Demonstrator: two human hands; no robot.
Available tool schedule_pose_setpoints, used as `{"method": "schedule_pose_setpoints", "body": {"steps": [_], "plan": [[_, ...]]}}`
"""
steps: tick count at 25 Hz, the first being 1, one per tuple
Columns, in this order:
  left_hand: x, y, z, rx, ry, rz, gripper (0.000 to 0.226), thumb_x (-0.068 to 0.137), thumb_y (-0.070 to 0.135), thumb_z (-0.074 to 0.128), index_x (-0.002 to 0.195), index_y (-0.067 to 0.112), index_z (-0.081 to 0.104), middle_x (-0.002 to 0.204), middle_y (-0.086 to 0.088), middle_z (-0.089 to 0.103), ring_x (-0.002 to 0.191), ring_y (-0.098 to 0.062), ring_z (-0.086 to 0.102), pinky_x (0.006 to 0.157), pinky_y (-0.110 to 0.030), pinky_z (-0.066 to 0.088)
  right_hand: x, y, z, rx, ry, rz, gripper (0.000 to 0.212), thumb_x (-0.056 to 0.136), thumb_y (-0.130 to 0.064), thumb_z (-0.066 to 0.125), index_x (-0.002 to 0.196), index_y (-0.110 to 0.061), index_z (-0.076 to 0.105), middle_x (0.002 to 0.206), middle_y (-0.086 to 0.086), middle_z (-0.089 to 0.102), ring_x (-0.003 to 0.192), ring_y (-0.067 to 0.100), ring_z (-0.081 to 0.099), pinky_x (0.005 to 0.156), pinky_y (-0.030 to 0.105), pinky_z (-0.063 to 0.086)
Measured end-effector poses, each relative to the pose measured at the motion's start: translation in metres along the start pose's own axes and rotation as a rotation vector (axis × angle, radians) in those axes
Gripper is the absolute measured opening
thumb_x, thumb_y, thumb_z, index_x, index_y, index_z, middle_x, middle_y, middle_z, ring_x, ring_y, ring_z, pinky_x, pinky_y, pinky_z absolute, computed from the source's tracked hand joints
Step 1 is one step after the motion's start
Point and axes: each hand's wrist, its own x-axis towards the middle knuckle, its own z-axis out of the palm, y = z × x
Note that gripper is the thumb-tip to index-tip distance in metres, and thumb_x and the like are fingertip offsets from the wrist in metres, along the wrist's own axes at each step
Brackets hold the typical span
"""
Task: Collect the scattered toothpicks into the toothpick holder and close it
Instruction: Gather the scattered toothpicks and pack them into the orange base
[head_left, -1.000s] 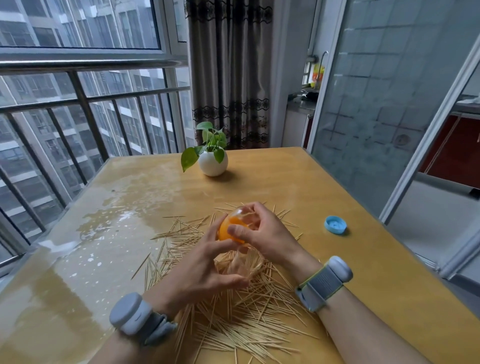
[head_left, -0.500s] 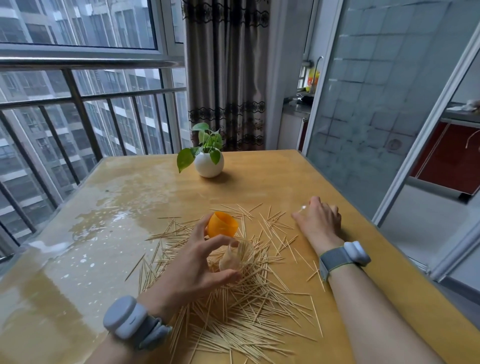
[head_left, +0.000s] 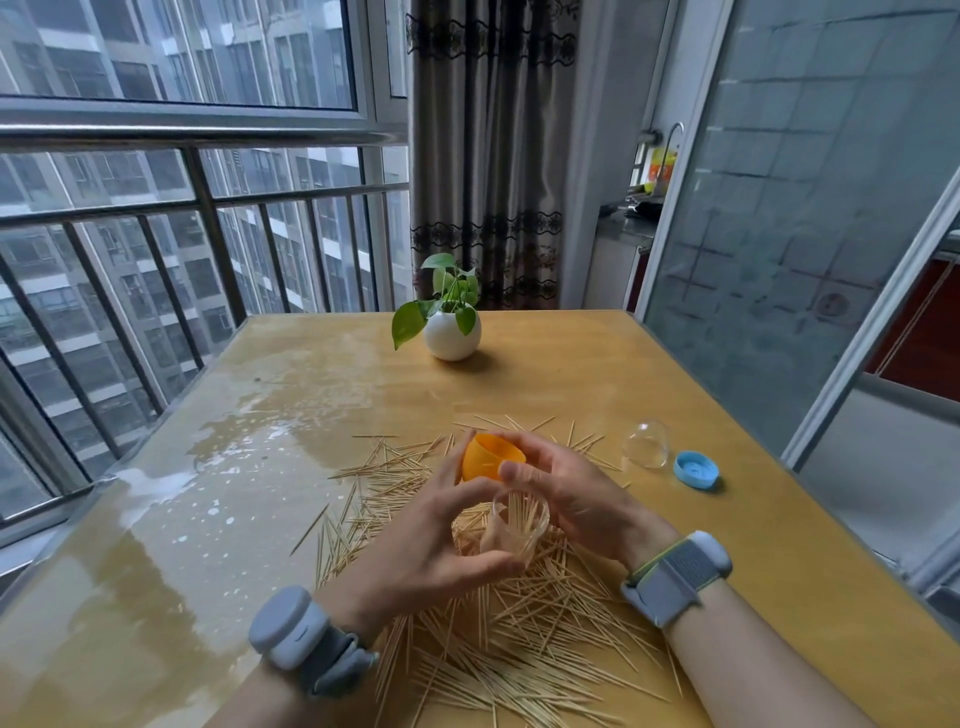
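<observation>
Several toothpicks lie scattered in a wide heap on the yellow table. Above the heap my left hand grips a clear toothpick holder with some toothpicks in it and an orange cup-shaped part on top. My right hand has its fingers curled round the orange part and the holder from the right. A clear dome-shaped cap lies on the table to the right, apart from both hands.
A blue round lid lies next to the clear cap near the table's right edge. A white pot with a green plant stands at the far middle. Window railings run along the left, a glass door on the right.
My right hand took the clear cap off, set it down on the table by the blue lid, and has come back to the orange part and holder.
</observation>
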Motion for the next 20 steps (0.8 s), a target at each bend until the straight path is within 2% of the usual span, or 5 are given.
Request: {"method": "schedule_pose_setpoints", "body": {"steps": [4,8,11,16,20], "plan": [[-0.001,0.003,-0.005,-0.027,0.03,-0.068,0.049,0.075,0.063,0.07,0.12,0.051,0.055,0.166,0.009,0.001,0.152,-0.011,0.007,0.119,-0.04,0.015,0.004,0.004,-0.014,-0.188,0.147,-0.093,0.072,0.063,-0.054,0.084,0.124,-0.027,0.058,0.114,0.003,0.067,0.102,0.024,0.067,0.086,0.04,0.057],[-0.002,-0.009,-0.018,0.103,0.266,-0.119,0.048,0.078,0.05,0.066,0.122,0.031,0.059,0.115,0.012,0.068,0.106,0.0,0.061,0.091,-0.032,0.054,0.001,-0.001,-0.033,-0.773,0.23,-0.172,0.062,0.075,-0.042,0.08,0.127,-0.035,0.047,0.119,-0.006,0.054,0.105,0.017,0.058,0.078,0.024,0.053],[-0.003,-0.007,-0.021,0.197,0.27,-0.101,0.055,0.077,0.052,0.06,0.127,0.031,0.058,0.101,0.015,0.061,0.094,0.002,0.056,0.08,-0.023,0.048,0.003,0.005,-0.02,-0.95,0.14,-0.238,0.066,0.076,-0.039,0.079,0.133,-0.033,0.046,0.12,-0.008,0.048,0.106,0.015,0.053,0.084,0.026,0.053],[-0.004,-0.007,-0.026,0.319,0.158,-0.05,0.066,0.084,0.041,0.068,0.142,0.036,0.039,0.114,0.01,0.053,0.097,-0.006,0.057,0.082,-0.025,0.05,0.007,0.013,-0.01,-0.992,0.092,-0.27,0.07,0.074,-0.047,0.076,0.135,-0.034,0.044,0.122,-0.01,0.048,0.108,0.012,0.052,0.091,0.032,0.052],[-0.001,0.0,-0.03,0.4,0.157,0.045,0.057,0.084,0.026,0.075,0.127,0.031,0.039,0.127,0.008,0.053,0.109,-0.006,0.048,0.09,-0.023,0.045,0.006,0.017,0.001,-0.982,0.106,-0.305,0.066,0.074,-0.048,0.076,0.131,-0.033,0.047,0.119,-0.011,0.051,0.104,0.009,0.052,0.09,0.028,0.05]]}}
